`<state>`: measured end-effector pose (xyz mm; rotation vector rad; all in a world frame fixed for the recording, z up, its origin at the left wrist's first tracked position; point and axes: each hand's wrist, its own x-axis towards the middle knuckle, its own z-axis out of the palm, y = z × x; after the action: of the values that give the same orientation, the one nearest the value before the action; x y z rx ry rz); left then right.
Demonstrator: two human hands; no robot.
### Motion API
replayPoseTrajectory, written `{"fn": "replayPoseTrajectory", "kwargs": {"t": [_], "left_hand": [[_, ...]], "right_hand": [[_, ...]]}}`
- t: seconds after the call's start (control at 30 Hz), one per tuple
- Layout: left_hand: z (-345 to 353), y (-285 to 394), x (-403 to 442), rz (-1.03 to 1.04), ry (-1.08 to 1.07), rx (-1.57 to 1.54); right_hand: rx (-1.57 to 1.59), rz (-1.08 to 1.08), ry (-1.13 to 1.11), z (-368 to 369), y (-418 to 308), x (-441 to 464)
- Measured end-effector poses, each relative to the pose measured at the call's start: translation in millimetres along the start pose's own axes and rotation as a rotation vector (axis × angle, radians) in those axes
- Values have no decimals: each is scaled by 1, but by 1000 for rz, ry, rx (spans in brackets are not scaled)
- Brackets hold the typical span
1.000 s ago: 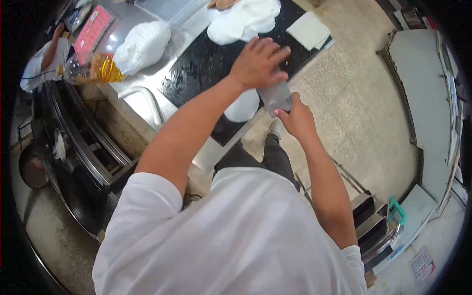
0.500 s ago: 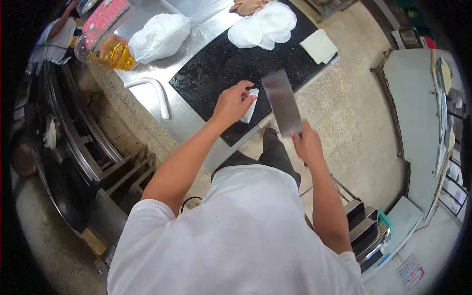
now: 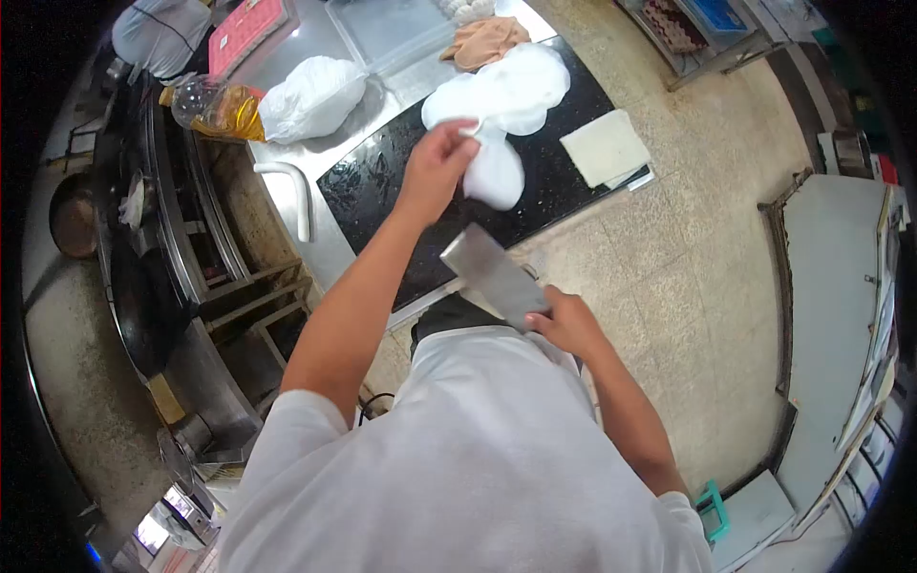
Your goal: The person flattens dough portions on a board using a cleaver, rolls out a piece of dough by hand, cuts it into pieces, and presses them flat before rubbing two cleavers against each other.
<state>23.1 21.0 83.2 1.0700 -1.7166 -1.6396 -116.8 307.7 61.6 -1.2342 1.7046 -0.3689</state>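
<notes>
White, thin, round sheet (image 3: 496, 179) hangs pinched in L hand (image 3: 439, 172) over black, speckled slab (image 3: 373, 191), nr. overlapping white discs (image 3: 516, 91). R hand (image 3: 570, 323) grips wide, rectangular steel cleaver (image 3: 497, 277). Poss. faults: tearing, if sheet sticks to discs; nicked L fingers, if blade swings up.

Cleaver (image 3: 492, 277) in gap between hands (image 3: 435, 177)

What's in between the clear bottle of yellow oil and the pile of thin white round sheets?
In the head view, a white crinkled plastic bag sits beside the bottle, then shiny metal tabletop shows before the sheets.
</notes>
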Motion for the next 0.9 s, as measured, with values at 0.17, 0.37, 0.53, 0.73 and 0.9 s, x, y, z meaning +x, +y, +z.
{"fn": "replayPoseTrajectory", "kwargs": {"t": [0.17, 0.37, 0.53, 0.73, 0.9], "left_hand": [[26, -11, 75, -101, 117, 183], [-13, -25, -2, 81, 136, 515], [-116, -73, -102, -14, 456, 544], [-213, -127, -139, 39, 854, 900], [-255, -131, -142, 9, 607, 633]], "right_hand": [[214, 26, 311, -63, 8, -41], [801, -127, 711, -76, 30, 16], [1251, 284, 627, -66, 27, 88], [1049, 273, 592, 4, -38, 42], [321, 245, 245, 78, -171, 39]]}}
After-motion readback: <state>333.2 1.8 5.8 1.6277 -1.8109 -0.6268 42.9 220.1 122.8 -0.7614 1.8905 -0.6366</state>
